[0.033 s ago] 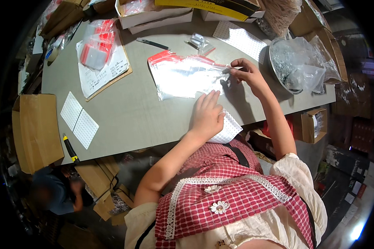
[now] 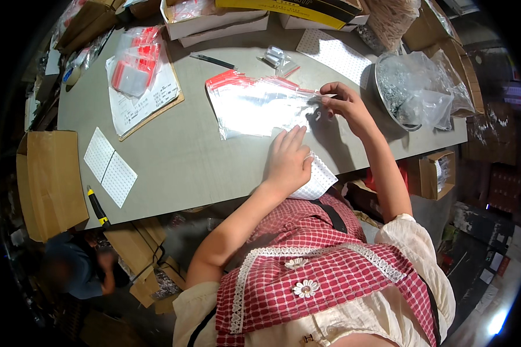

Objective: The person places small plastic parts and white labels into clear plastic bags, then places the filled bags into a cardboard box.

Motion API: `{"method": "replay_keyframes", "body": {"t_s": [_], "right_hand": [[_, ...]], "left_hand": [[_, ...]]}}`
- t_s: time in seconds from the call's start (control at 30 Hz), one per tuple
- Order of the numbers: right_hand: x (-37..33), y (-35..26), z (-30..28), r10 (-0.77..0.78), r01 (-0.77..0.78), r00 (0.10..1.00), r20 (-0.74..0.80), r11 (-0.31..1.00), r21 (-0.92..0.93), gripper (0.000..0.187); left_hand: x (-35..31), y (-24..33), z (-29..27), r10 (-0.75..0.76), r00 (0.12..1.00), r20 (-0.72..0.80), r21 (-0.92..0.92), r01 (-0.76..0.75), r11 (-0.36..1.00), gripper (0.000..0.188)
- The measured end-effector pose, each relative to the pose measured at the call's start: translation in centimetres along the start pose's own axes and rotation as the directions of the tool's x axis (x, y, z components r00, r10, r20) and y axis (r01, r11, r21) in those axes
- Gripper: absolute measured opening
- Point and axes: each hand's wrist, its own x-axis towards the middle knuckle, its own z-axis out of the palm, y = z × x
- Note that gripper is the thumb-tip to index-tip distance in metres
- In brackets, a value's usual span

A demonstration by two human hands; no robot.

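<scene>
A fanned stack of clear zip bags (image 2: 255,107) with red top strips lies on the grey table before me, shining under the light. My right hand (image 2: 346,104) is at the right end of the stack, thumb and fingers pinched on the edge of a clear zip bag. My left hand (image 2: 290,159) lies flat with fingers stretched, its tips at the stack's near edge. Under its palm side is a white sheet of small printed labels (image 2: 318,179), which hangs over the table's front edge. The left hand partly covers that sheet.
A metal bowl (image 2: 382,95) of small hardware with plastic bags stands right. Behind the stack lie a black pen (image 2: 213,61), a small filled bag (image 2: 281,61) and a label sheet (image 2: 336,55). Left are a clipboard (image 2: 150,115), a cutter (image 2: 97,206) and a carton (image 2: 55,179). Another person (image 2: 78,266) is lower left.
</scene>
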Motion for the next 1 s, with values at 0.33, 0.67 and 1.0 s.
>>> {"method": "replay_keyframes", "body": {"t_s": [0.33,0.67,1.0], "right_hand": [[-1.1,1.7,3.0,-0.321,0.300,0.947,0.017,0.863,-0.408,0.043],[-5.9,2.4,1.9,-0.493,0.362,0.870,-0.005,0.646,-0.672,0.030],[-10.6,0.6,7.6,-0.452,0.381,0.886,0.107,0.574,-0.725,0.032]], "left_hand": [[0.1,0.1,0.0,0.034,0.999,-0.014,0.017,-0.034,0.999,0.019],[-0.7,-0.8,-2.9,-0.078,0.975,-0.208,-0.085,0.061,0.995,0.015],[-0.6,0.0,-4.2,-0.138,0.975,-0.177,-0.169,0.108,0.980,0.013]]}}
